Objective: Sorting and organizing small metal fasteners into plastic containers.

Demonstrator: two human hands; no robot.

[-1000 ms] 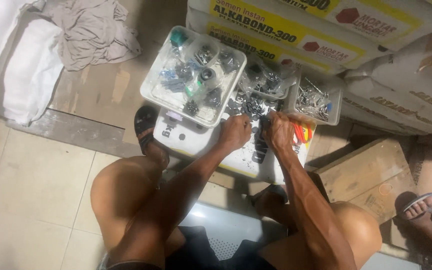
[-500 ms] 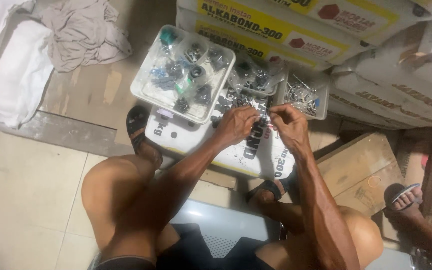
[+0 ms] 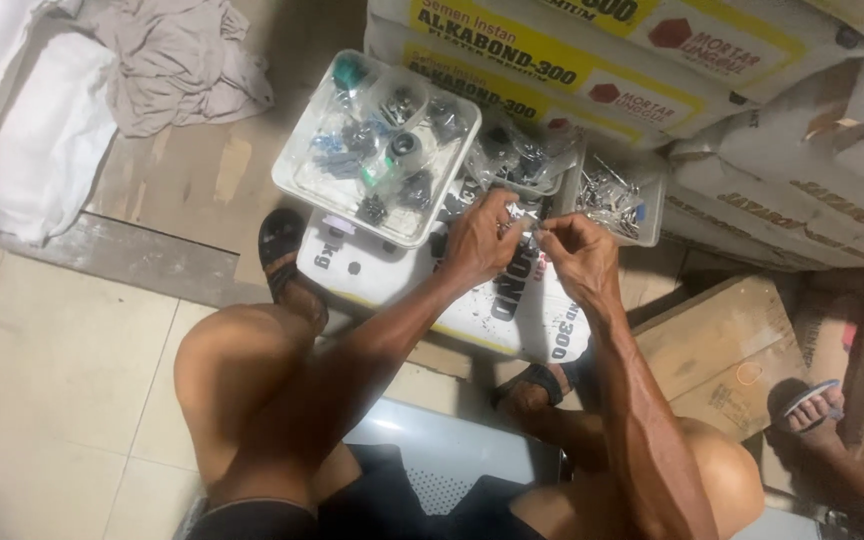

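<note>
Clear glossy plastic tray (image 3: 297, 180), probably metal fittings (image 3: 612, 195), matt paper sacks (image 3: 752, 150), crumpled cloth (image 3: 172, 70)

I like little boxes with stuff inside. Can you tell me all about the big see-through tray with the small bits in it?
The clear tray is a squarish, shallow plastic box with rounded corners and a raised rim, and it has no lid. It sits tilted on a white sack, just in front of the left hand, which does not touch it. Inside lie small dark metal parts, clear little bags and one teal piece.
</note>
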